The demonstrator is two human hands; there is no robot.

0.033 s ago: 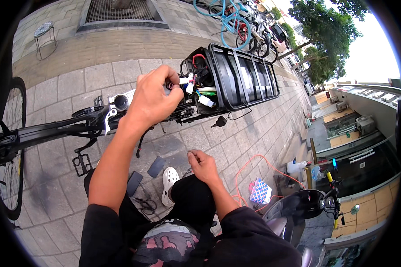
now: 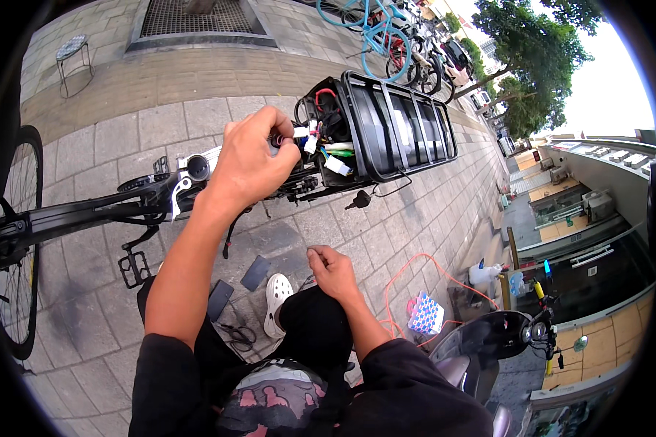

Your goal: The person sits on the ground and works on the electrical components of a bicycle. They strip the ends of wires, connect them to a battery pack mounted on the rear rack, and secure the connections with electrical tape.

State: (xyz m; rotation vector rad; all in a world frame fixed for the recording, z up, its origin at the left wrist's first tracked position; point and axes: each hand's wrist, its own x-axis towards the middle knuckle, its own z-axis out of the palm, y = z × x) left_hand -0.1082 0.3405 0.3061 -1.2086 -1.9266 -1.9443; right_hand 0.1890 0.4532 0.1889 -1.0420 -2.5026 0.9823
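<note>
My left hand (image 2: 251, 160) reaches over the frame of a black electric bicycle (image 2: 73, 215), its thumb and fingers pinched on a white plug connector (image 2: 300, 132) with thin wires. Right beside it, coloured wires and another white connector (image 2: 337, 166) spill from the open end of a black battery box (image 2: 332, 120) under the rear rack (image 2: 401, 127). A key (image 2: 358, 199) hangs below the rack. Over my right knee, my right hand (image 2: 332, 272) rests with curled fingers and thumb against them; whether anything small is inside is hidden.
By my white clog (image 2: 277, 302) lie a dark flat pad (image 2: 256, 273), a second dark pad (image 2: 219, 298) and scissors (image 2: 239, 335). An orange cable (image 2: 393, 291) runs past a patterned box (image 2: 426, 313) to the right. A scooter (image 2: 488, 339) stands at lower right, a stool (image 2: 71, 54) far left.
</note>
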